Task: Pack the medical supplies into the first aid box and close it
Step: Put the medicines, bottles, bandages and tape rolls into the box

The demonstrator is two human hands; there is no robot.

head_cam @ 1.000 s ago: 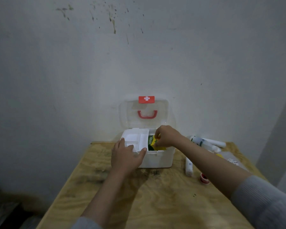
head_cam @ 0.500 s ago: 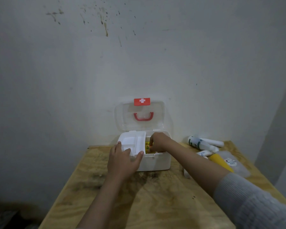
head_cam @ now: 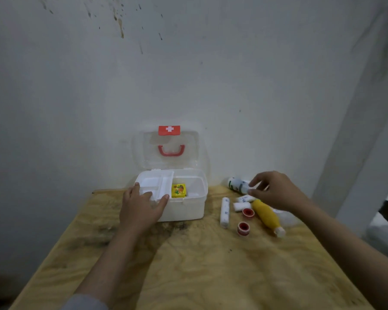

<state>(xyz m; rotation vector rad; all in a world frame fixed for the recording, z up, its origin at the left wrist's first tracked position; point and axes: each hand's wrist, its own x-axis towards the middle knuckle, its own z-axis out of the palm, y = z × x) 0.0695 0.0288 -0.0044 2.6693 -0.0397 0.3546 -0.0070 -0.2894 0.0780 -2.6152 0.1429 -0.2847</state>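
The white first aid box (head_cam: 188, 209) stands open at the table's back, its clear lid (head_cam: 166, 148) with red handle upright against the wall. Inside lie a white tray insert (head_cam: 155, 183) on the left and a small yellow packet (head_cam: 178, 190). My left hand (head_cam: 141, 206) rests on the box's front left rim. My right hand (head_cam: 276, 191) hovers with fingers apart over the supplies to the right, fingertips near a white bottle with a green label (head_cam: 236, 184). Below it lie a yellow bottle (head_cam: 267, 214), a white roll (head_cam: 225, 211), two red tape rolls (head_cam: 248, 212) (head_cam: 243, 228) and small white rolls (head_cam: 241, 206).
The plywood table (head_cam: 199, 265) ends at the stained wall behind the box. A clear plastic bag (head_cam: 287, 217) lies beyond the yellow bottle near the right edge. A wall corner rises at the right.
My right hand left the yellow packet in the box, drew out and moved right over the loose supplies. My left hand stayed on the box rim.
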